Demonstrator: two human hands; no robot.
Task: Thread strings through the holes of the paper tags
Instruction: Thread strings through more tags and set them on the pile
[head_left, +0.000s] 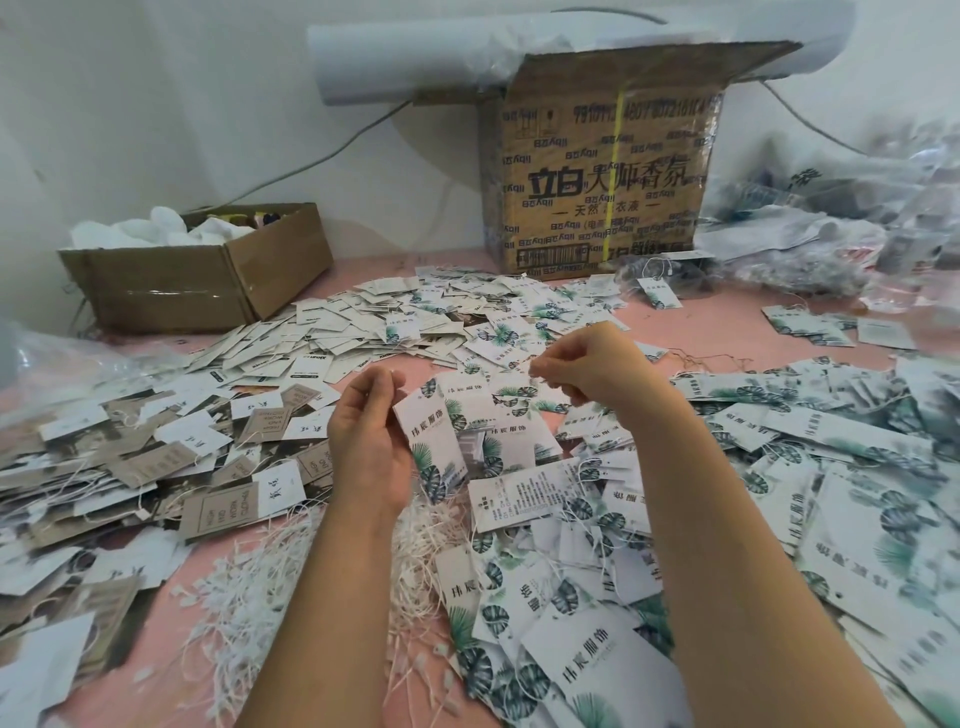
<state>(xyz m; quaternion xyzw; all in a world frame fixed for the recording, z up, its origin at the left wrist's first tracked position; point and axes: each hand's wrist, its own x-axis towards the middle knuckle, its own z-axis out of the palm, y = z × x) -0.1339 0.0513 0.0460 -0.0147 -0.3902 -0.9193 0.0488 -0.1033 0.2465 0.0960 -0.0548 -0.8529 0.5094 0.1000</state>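
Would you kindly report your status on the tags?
Left hand holds leaf-print tag upright. Right hand pinched beside it, presumably on string, too fine to see. Nothing blocking.

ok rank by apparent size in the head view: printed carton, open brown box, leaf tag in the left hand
1. printed carton
2. open brown box
3. leaf tag, held in the left hand; it is nearest the camera yet looks smallest

A tall printed carton (602, 182) and a low open box (208, 275) stand on the pink tabletop (722, 332).
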